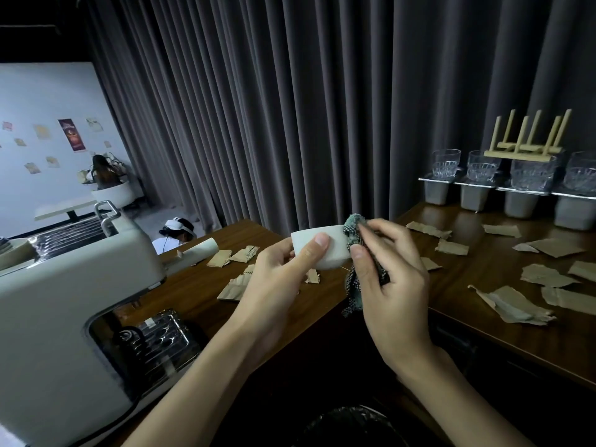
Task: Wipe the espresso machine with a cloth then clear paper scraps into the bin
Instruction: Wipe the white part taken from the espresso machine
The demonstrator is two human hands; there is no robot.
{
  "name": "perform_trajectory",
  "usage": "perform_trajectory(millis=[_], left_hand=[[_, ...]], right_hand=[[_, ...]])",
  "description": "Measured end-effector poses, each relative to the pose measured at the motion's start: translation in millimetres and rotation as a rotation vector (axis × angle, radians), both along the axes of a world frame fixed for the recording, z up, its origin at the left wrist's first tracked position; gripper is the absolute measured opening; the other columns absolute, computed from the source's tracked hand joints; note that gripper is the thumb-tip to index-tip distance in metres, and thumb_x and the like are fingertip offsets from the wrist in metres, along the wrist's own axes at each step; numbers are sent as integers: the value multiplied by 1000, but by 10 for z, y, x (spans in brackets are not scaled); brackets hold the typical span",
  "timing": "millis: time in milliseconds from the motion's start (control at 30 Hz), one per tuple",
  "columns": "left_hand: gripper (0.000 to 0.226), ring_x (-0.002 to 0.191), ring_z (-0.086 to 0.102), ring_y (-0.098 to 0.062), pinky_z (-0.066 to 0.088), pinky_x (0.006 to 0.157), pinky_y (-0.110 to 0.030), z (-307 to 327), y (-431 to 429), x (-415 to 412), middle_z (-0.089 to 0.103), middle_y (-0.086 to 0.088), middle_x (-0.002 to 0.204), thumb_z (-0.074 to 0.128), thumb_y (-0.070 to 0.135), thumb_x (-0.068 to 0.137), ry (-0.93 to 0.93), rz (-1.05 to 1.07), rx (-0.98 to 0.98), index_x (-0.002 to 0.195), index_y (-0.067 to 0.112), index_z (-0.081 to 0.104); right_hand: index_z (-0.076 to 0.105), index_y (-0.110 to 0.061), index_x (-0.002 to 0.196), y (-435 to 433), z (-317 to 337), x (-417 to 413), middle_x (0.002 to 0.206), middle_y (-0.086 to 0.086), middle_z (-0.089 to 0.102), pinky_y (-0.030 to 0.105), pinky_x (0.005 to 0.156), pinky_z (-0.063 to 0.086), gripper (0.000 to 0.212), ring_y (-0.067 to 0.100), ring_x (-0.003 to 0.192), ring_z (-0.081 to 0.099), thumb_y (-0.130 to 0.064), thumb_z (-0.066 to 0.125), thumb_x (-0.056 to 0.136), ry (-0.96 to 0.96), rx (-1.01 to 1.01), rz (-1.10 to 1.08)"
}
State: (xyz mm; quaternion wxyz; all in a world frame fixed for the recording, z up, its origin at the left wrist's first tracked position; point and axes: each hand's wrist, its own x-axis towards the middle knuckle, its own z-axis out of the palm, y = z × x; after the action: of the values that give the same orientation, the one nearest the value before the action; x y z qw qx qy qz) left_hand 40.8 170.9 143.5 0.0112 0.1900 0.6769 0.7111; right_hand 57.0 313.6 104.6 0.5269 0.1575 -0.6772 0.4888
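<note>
White cup [317,254] in left hand [277,285] grip; right hand [395,285] pinches checked cloth [353,225]; poster [71,135] writing unreadable.

Two hands up, left hand [277,279] and right hand [393,285], and they've got one white cup [337,250] and one checked cloth [353,225]. One espresso machine [64,301], four glasses [446,162], four metal tubs [437,191], one wooden rack [529,140]. Paper scraps [512,304] everywhere: I make it about five on the left surface [193,285] and about ten on the right surface [483,272], though the exact tally is hard to call.
</note>
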Motion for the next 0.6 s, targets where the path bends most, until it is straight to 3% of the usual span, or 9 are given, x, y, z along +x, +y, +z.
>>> perform_trajectory(millis=[133,233,300,433,533,600], left_hand=[[48,105,72,-21,56,94,-34,25,1,-2,77,-7,109,75,42,84,-5,45,-54,116,8,70],[57,101,73,-15,57,88,-26,34,5,-4,78,-3,104,78,45,70,-11,100,-26,114,10,68],[62,102,73,-16,56,92,-29,31,0,1,78,-3,105,79,46,67,-28,119,-18,116,10,66],[60,104,72,-18,56,94,-31,8,16,-12,77,-4,108,82,42,76,-42,103,-53,123,10,64],[55,99,73,-16,58,81,-25,30,-14,-50,77,-3,105,75,34,79,-54,56,-146,127,10,63],[56,103,72,-24,59,86,-30,32,-41,-79,77,-8,107,78,35,76,-54,0,-185,123,8,65]], right_hand=[[61,-1,125,-14,-5,-11,123,11,57,16,95,45,31,18,117,57,-7,57,95,14,58,-3],[62,-1,125,-4,-10,-16,124,10,57,14,95,45,31,14,118,55,-8,56,95,30,68,-16],[61,0,125,25,-7,-32,123,8,57,12,95,43,30,8,118,54,-8,54,96,22,37,-18],[62,-2,125,84,12,-77,120,5,59,13,94,43,30,7,116,55,-12,51,99,-93,-89,24],[63,-2,124,91,19,-61,120,5,59,10,94,41,29,3,115,54,-9,53,98,-102,-46,30],[62,-3,124,83,20,-39,120,5,58,10,94,41,29,4,116,53,-7,53,97,-91,0,42]])
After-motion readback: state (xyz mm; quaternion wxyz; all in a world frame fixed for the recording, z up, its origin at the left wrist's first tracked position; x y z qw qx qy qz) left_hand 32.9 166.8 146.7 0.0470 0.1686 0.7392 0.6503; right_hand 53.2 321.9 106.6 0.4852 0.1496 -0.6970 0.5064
